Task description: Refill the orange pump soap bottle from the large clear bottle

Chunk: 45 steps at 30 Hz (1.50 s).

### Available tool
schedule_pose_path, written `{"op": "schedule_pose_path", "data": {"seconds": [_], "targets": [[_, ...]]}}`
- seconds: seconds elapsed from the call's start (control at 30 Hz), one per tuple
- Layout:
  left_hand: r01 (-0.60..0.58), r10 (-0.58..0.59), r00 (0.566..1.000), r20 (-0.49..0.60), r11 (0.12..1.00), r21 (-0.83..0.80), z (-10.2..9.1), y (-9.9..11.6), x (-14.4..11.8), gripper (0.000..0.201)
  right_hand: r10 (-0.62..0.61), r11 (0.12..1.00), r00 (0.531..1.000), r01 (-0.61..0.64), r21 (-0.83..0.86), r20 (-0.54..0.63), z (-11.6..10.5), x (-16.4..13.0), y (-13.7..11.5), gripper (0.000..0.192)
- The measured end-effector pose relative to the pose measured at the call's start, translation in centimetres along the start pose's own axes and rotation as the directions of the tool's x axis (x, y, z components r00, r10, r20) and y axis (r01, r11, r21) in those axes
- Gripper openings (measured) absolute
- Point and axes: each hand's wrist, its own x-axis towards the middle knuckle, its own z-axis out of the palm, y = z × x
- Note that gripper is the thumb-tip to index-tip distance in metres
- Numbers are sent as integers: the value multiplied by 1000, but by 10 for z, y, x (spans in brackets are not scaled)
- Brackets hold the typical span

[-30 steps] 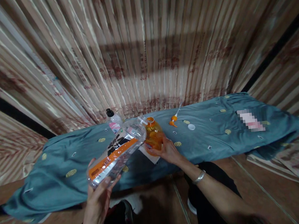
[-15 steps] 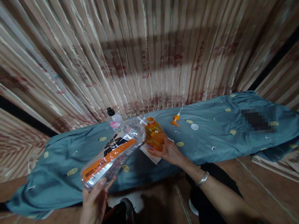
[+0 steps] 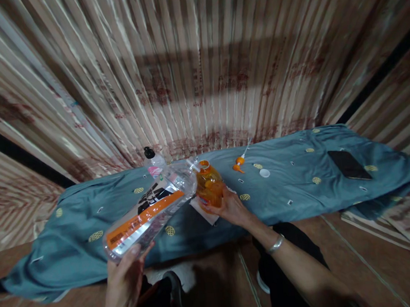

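My left hand (image 3: 124,274) grips the base of a large clear bottle (image 3: 149,213) with an orange and black label. The bottle is tilted, and its open neck rests at the mouth of a small orange bottle (image 3: 208,187). My right hand (image 3: 232,208) holds that orange bottle upright on a white sheet (image 3: 200,207) on the teal cloth-covered table (image 3: 296,188). A metal bracelet circles my right wrist.
Behind the tilted bottle stands a small bottle with a black cap (image 3: 153,162). An orange pump top (image 3: 238,163) and a white cap (image 3: 264,172) lie on the cloth further right. A dark phone (image 3: 349,164) lies at the right end. Striped curtains hang behind.
My left hand has lowered and drawn the base of the clear bottle slightly to the left. The right hand and orange bottle stay in place.
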Motion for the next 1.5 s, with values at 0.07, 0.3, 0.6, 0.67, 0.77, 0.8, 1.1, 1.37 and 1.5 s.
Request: {"op": "schedule_pose_path", "data": {"seconds": [0.07,0.3,0.6,0.67,0.77,0.8,1.1,1.37,1.5], "targets": [[-6,6,1000,8,1000,-2,1,1,-1,62,12,1000,1000,-12,-1,15,-1,0,0,69],[27,-28,998,60,1000,10,-3,7,2,70,6,1000,998,-6,14,55,-4,2,-4,84],[71,-77,995,70,994,87,-4,12,-2,64,21,1000,996,-22,14,86,-8,2,-6,86],[64,-70,996,63,994,87,-5,12,-1,64,29,999,996,-31,15,88,-8,1,-6,86],[36,-41,996,82,997,61,-8,9,4,70,33,999,995,-37,33,93,-7,1,-3,88],[37,-41,995,87,998,48,-10,7,6,71,36,998,995,-40,40,95,-6,1,-2,89],[-2,1,1000,-14,1000,-29,2,9,3,63,55,998,992,-59,33,111,-3,-1,3,88],[6,-4,999,54,999,-36,-9,6,10,66,34,998,997,-37,41,64,-1,-1,3,77],[-11,15,998,68,998,-57,-14,2,13,64,32,999,998,-34,30,61,-1,-3,3,70]]}}
